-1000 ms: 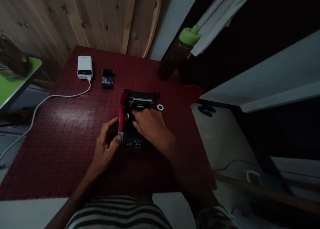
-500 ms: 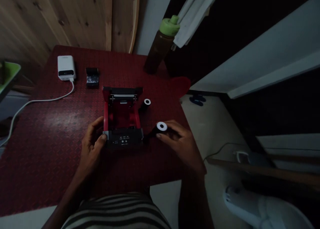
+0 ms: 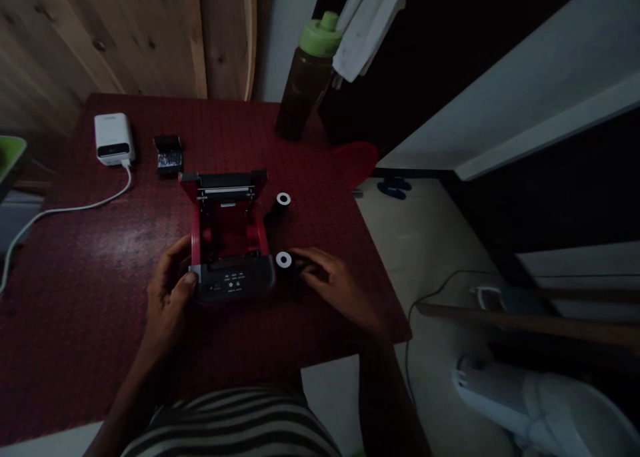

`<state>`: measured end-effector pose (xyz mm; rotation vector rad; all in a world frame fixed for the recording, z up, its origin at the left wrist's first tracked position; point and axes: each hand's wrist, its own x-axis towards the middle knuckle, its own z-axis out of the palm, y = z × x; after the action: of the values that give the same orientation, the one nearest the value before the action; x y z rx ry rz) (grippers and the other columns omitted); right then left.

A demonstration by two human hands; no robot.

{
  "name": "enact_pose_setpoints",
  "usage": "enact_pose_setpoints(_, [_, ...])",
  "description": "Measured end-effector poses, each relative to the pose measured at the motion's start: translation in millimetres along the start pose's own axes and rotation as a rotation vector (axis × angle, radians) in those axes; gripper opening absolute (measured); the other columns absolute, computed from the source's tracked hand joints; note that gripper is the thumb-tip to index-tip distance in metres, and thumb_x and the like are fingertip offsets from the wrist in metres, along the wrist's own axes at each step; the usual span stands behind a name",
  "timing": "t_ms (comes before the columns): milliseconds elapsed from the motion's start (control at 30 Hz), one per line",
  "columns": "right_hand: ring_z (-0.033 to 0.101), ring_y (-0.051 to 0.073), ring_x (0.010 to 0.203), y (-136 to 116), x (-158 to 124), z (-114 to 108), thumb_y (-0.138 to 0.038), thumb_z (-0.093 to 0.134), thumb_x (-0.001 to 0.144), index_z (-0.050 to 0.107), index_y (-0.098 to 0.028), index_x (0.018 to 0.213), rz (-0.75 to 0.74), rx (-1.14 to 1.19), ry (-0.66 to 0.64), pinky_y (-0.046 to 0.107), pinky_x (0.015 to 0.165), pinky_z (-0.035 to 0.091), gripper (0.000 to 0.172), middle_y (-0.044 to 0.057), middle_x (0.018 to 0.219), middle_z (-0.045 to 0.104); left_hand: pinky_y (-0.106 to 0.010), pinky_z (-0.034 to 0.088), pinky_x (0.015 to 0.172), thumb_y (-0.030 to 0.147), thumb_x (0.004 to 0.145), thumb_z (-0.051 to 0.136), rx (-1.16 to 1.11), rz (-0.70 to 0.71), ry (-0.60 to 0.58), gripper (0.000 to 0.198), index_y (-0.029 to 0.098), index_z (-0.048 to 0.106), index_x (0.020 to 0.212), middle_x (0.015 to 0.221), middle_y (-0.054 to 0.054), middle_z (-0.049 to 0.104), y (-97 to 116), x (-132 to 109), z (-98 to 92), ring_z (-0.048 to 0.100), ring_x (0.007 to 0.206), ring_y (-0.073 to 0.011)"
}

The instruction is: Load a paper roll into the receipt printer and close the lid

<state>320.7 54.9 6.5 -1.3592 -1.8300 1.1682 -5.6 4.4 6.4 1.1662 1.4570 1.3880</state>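
Note:
A small red and black printer (image 3: pixel 227 244) lies on the red table (image 3: pixel 100 277) with its lid swung open toward the back, showing an empty red bay. My left hand (image 3: pixel 167 297) grips its front left corner, thumb on the black control panel. My right hand (image 3: pixel 333 284) is closed around a black roll with a white end (image 3: pixel 285 261), held just right of the printer's front corner. A second black roll with a white end (image 3: pixel 281 202) lies on the table beside the open lid.
At the table's back left sit a white power bank (image 3: pixel 113 138) with a white cable (image 3: pixel 60 210) and a small black device (image 3: pixel 168 153). A dark bottle with a green cap (image 3: pixel 305 77) stands at the back edge. The table edge drops to the floor on the right.
My right hand came out of the printer bay with a black roll, swung right, and now brings it back beside the printer's front corner. The left hand kept its grip.

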Motion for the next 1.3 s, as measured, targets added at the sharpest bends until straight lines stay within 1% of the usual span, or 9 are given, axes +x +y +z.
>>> enact_pose_setpoints(167, [0.082,0.029,0.116,-1.5,37.0,-27.1,-0.028,0.067,0.103,0.087,-0.029,0.118,0.002,-0.130,0.213,0.050,0.111,0.063,0.025,0.007,0.123,0.089,-0.039,0.064,0.106,0.059,0.102,0.075,0.002,-0.029,0.005,0.062,0.026,0.073,0.154,0.153,-0.011,0.078,0.7,-0.8,0.3,0.077,0.136,-0.0328])
enact_pose_setpoints(333, [0.078,0.027,0.109,10.5,105.7,1.2,-0.026,0.083,0.087,0.077,-0.023,0.134,-0.003,-0.115,0.293,0.044,0.095,0.063,0.047,0.013,0.134,0.082,-0.045,0.065,0.108,0.062,0.103,0.074,0.007,-0.043,-0.008,0.062,0.027,0.072,0.153,0.153,-0.012,0.076,2.6,-0.5,0.7,0.076,0.137,-0.0354])
enact_pose_setpoints(467, [0.074,0.029,0.116,14.6,129.1,24.6,-0.029,0.082,0.089,0.075,-0.023,0.117,-0.027,-0.083,0.303,0.045,0.103,0.059,0.030,0.010,0.123,0.083,-0.047,0.067,0.105,0.063,0.101,0.076,-0.003,-0.028,0.010,0.062,0.027,0.073,0.153,0.154,-0.013,0.075,-0.2,-0.3,-0.1,0.072,0.142,-0.0381])
enact_pose_setpoints(567, [0.075,0.029,0.111,8.1,123.1,21.2,-0.034,0.080,0.090,0.073,-0.024,0.112,-0.038,-0.036,0.323,0.045,0.103,0.059,0.025,0.008,0.115,0.083,-0.046,0.067,0.104,0.063,0.101,0.076,-0.026,-0.042,0.004,0.065,0.026,0.072,0.154,0.155,-0.013,0.074,-2.2,-0.9,0.1,0.069,0.146,-0.0395])
enact_pose_setpoints(700, [0.078,0.027,0.110,-23.6,91.0,-10.2,-0.040,0.080,0.090,0.073,-0.025,0.114,-0.068,0.043,0.290,0.044,0.102,0.061,0.029,0.006,0.115,0.082,-0.045,0.066,0.104,0.061,0.102,0.076,-0.048,-0.066,0.005,0.062,0.028,0.072,0.154,0.158,-0.012,0.072,-3.1,-2.3,1.8,0.068,0.147,-0.0387])
enact_pose_setpoints(867, [0.080,0.027,0.117,-91.3,55.5,-34.6,-0.038,0.085,0.097,0.079,-0.028,0.129,-0.174,0.008,-0.057,0.044,0.104,0.063,0.034,0.005,0.126,0.085,-0.048,0.064,0.109,0.059,0.105,0.071,-0.044,-0.045,-0.017,0.061,0.026,0.068,0.156,0.156,-0.014,0.073,-2.6,-3.1,3.1,0.072,0.142,-0.0369])
enact_pose_setpoints(967, [0.078,0.027,0.124,-119.7,57.2,-13.1,-0.020,0.076,0.103,0.076,-0.027,0.136,-0.294,-0.256,-0.172,0.046,0.110,0.062,0.034,0.006,0.136,0.084,-0.050,0.063,0.112,0.057,0.106,0.069,-0.058,-0.050,-0.055,0.061,0.024,0.064,0.158,0.157,-0.016,0.073,-1.2,-3.4,3.2,0.074,0.139,-0.0351])
enact_pose_setpoints(1067, [0.076,0.029,0.119,-134.0,67.0,22.9,-0.007,0.070,0.104,0.076,-0.024,0.123,-0.375,-0.558,-0.184,0.048,0.107,0.060,0.026,0.009,0.125,0.084,-0.052,0.060,0.119,0.057,0.107,0.069,-0.089,-0.041,-0.063,0.061,0.023,0.064,0.157,0.158,-0.017,0.071,-0.8,-3.7,3.9,0.073,0.142,-0.0348])
enact_pose_setpoints(1300, [0.074,0.033,0.116,-145.2,78.6,65.0,0.003,0.065,0.100,0.077,-0.018,0.115,-0.300,-0.974,-0.208,0.045,0.099,0.057,0.029,0.014,0.108,0.085,-0.055,0.056,0.124,0.058,0.106,0.072,-0.139,-0.056,-0.054,0.062,0.024,0.064,0.157,0.159,-0.017,0.069,-4.8,-5.0,5.5,0.069,0.148,-0.0362])
